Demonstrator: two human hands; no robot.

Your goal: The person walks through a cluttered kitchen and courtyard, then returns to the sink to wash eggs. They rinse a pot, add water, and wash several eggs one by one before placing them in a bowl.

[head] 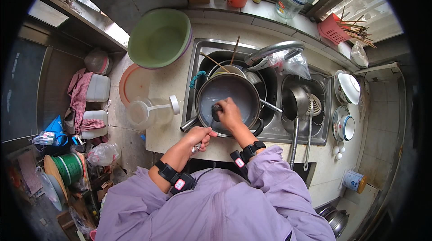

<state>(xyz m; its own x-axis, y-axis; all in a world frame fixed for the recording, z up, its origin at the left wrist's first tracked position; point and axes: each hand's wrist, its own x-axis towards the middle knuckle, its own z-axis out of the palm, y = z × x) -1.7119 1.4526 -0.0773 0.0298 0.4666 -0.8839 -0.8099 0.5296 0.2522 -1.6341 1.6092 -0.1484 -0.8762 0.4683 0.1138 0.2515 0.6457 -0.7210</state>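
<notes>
A round metal pot (pixel 243 89) holding cloudy greyish water sits over the left basin of the stainless-steel sink (pixel 233 46). Inside it, my right hand (pixel 230 114) grips a dark scrubbing pad (pixel 216 112). My left hand (pixel 199 139) is closed around a slim metal utensil (pixel 195 148) at the pot's near rim. The utensil's shaft runs up towards the pad; its far end is hidden there. Behind the pot, bowls and a pair of wooden chopsticks (pixel 216 61) stick up from the basin. A teal scrunchie-like band (pixel 197 78) is at the pot's left.
The faucet (pixel 273 52) arches above the sink, with a plastic bag (pixel 297 63) by it. A metal ladle pan (pixel 294 104) and a skimmer (pixel 311 116) rest in the right basin. A green basin (pixel 160 36) and plastic jar (pixel 148 111) stand left; bowls (pixel 349 87) stand right.
</notes>
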